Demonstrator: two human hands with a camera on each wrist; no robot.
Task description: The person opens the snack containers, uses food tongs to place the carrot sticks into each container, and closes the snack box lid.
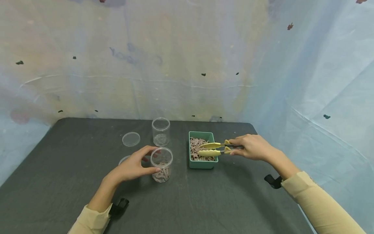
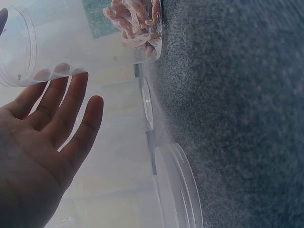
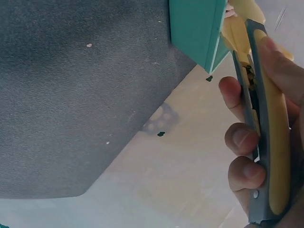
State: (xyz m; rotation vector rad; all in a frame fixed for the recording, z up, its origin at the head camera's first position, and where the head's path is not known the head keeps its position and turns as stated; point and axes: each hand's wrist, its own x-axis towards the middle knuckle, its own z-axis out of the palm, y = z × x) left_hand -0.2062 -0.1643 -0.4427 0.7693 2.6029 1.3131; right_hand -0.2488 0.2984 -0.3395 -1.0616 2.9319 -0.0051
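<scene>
My left hand (image 1: 131,168) holds the near jar (image 1: 163,167) from the side, with my thumb on one side and my fingers on the other. My right hand (image 1: 253,147) is wrapped round the yellow tongs (image 1: 209,153), and their two tips are spread apart. The tips are over the meat strips (image 1: 195,152) in the green box (image 1: 203,165), just to the right of the near jar. I can't tell if they touch the meat. The near jar stands up straight with no lid on, and some strips lie in the bottom of it.

I think I'm at the picking-up part, moving meat from the box to the jar. Next I'd need to squeeze the tongs on some strips, lift them over the box's edge and hold the jar steady.

Behind the near jar stands the far jar (image 1: 161,131), with no lid on. One clear lid (image 1: 131,139) lies flat to its left, and another lid (image 2: 178,187) is partly hidden by my left hand, all on the dark table (image 1: 187,208)
</scene>
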